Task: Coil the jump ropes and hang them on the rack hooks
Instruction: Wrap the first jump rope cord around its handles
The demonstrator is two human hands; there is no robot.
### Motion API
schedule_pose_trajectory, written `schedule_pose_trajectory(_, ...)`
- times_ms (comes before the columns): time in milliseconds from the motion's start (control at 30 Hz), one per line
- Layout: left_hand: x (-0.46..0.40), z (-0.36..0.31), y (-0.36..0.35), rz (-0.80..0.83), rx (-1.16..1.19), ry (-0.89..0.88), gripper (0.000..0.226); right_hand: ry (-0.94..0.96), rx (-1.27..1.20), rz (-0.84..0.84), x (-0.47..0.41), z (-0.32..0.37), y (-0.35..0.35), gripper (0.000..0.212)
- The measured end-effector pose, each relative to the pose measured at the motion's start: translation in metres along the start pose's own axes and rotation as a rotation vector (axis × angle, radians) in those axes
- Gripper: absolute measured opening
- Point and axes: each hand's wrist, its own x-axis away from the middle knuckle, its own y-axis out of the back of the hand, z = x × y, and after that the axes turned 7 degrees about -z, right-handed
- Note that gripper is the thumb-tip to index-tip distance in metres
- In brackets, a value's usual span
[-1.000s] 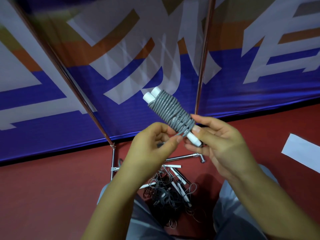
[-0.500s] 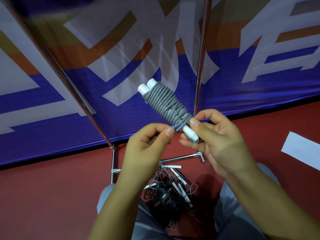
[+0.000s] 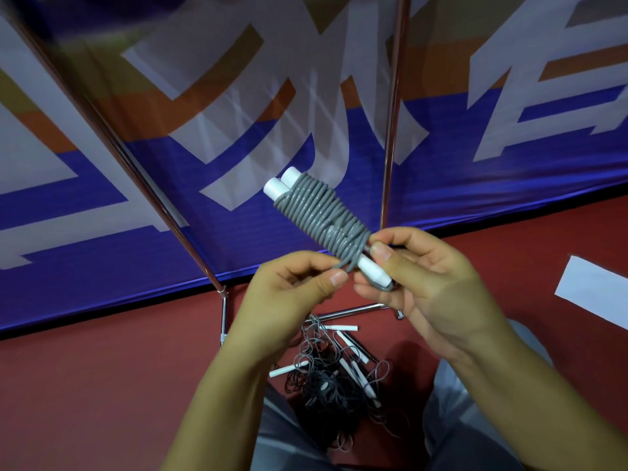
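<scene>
Now you hold the coiled jump rope [image 3: 321,217] in front of the blue banner [image 3: 475,185], between the two slanted rack poles [image 3: 390,130]. The grey cord is wound tightly around the two white handles, and their ends stick out at the top of the coil, toward the banner. Your right hand [image 3: 431,287] grips the lower end of the coil, its fingers [image 3: 382,251] curled around the white handle tip. Your left hand [image 3: 292,294] pinches the loose end of the cord just below the coil, thumb against bent fingers. Under the coil, on the red floor [image 3: 102,385], a tangled pile of other ropes [image 3: 333,379] lies between your knees, close to the metal foot of the rack [image 3: 222,317].
</scene>
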Motion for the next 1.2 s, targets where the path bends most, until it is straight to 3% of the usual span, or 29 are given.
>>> schedule_pose_trajectory(233, -0.007, 0.003, 0.01, 0.002, -0.015, -0.049, 0.022, -0.055, -0.037, 0.031, 0.001, 0.002, -0.001, 0.012)
schedule_pose_trajectory(467, -0.016, 0.01, 0.015, 0.294, 0.32, -0.079, 0.037, -0.22, -0.051, 0.197, -0.005, 0.011, -0.001, 0.013)
schedule_pose_trajectory(667, -0.015, 0.019, 0.011, 0.178, 0.348, -0.006, 0.05, -0.225, 0.037, 0.189, -0.013, -0.002, 0.002, 0.021)
schedule_pose_trajectory(767, -0.012, 0.023, 0.01, 0.098, 0.289, -0.007, 0.044, -0.134, 0.172, 0.133, -0.016, -0.01, 0.006, 0.02)
schedule_pose_trajectory(833, -0.012, 0.023, 0.01, 0.059, 0.201, -0.017, 0.042, 0.01, 0.302, 0.09, -0.018, -0.016, 0.01, 0.006)
schedule_pose_trajectory(967, -0.008, 0.013, 0.001, -0.014, 0.149, -0.035, 0.042, 0.359, 0.442, 0.091, -0.015, -0.025, 0.013, 0.012)
schedule_pose_trajectory(1100, -0.006, 0.015, -0.008, -0.101, 0.188, -0.032, 0.04, 0.516, 0.646, 0.163, -0.008, -0.034, 0.016, 0.036)
schedule_pose_trajectory(1200, -0.004, 0.017, -0.017, -0.178, 0.22, -0.001, 0.038, 0.647, 0.891, 0.052, -0.011, -0.046, 0.015, 0.054)
